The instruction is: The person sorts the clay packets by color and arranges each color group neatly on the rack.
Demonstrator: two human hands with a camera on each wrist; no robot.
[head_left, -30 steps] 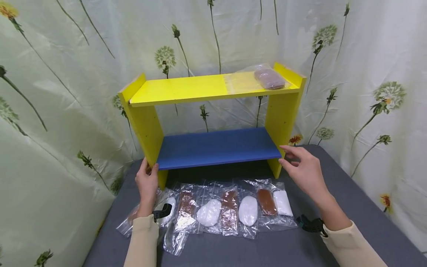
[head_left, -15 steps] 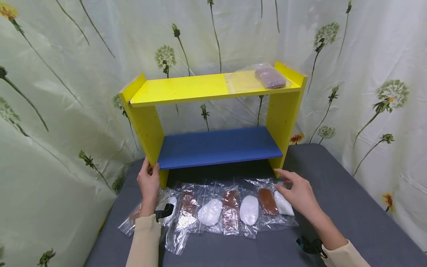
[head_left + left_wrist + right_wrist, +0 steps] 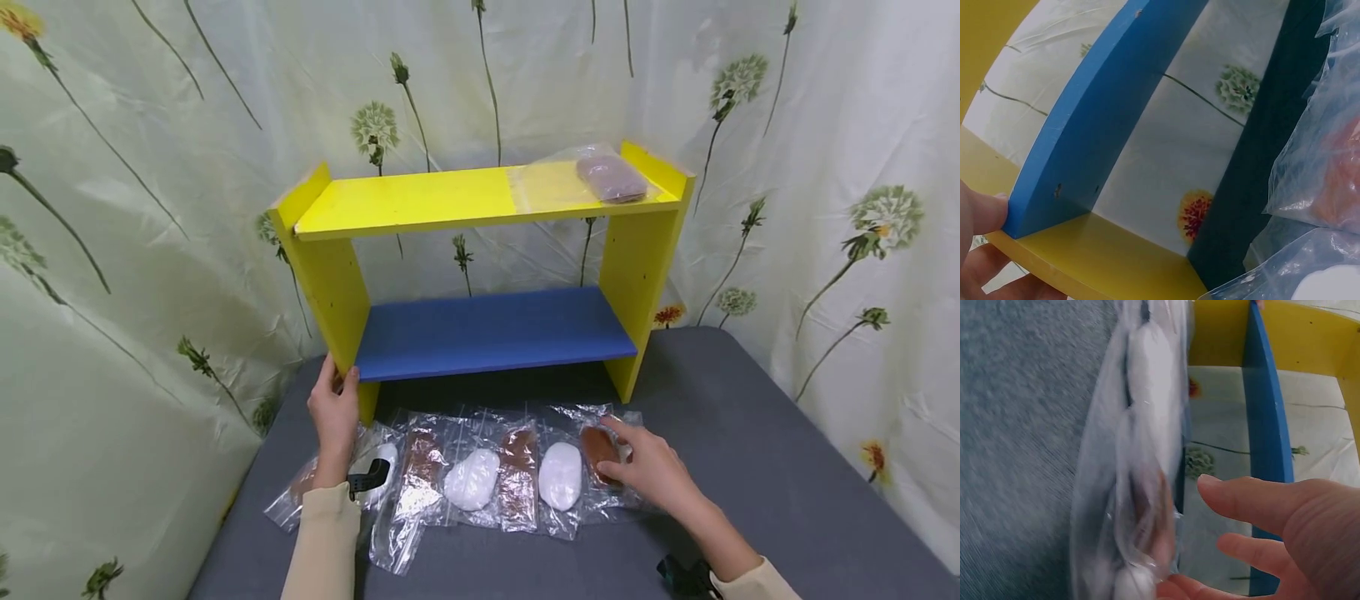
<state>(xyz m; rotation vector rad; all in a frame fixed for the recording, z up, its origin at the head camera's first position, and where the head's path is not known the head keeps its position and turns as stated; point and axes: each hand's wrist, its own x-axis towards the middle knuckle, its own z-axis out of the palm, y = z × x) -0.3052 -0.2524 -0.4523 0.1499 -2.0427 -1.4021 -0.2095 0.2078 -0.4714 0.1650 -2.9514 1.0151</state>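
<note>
My left hand (image 3: 334, 412) grips the left side panel (image 3: 318, 300) of a small yellow shelf unit, beside the front corner of its blue shelf (image 3: 495, 333). In the left wrist view the thumb lies against the blue shelf's edge and the fingers go round the yellow panel. My right hand (image 3: 648, 467) is over the right end of a row of clear zip bags, thumb and fingers spread apart around a bagged brown flat piece (image 3: 599, 454). Whether the fingertips touch the bag cannot be told. The white piece at the row's right end is hidden by this hand.
Along the dark grey table (image 3: 750, 467), the row also holds bagged white pieces (image 3: 560, 476) and brown pieces (image 3: 517, 475). On the top yellow board (image 3: 420, 196) lies a bag with a purplish piece (image 3: 613, 178). A flower-print curtain (image 3: 810, 100) hangs behind and at both sides.
My right hand has moved from the unit's right panel down and left, over the bagged white piece to the brown one. The left hand stays at the left panel.
</note>
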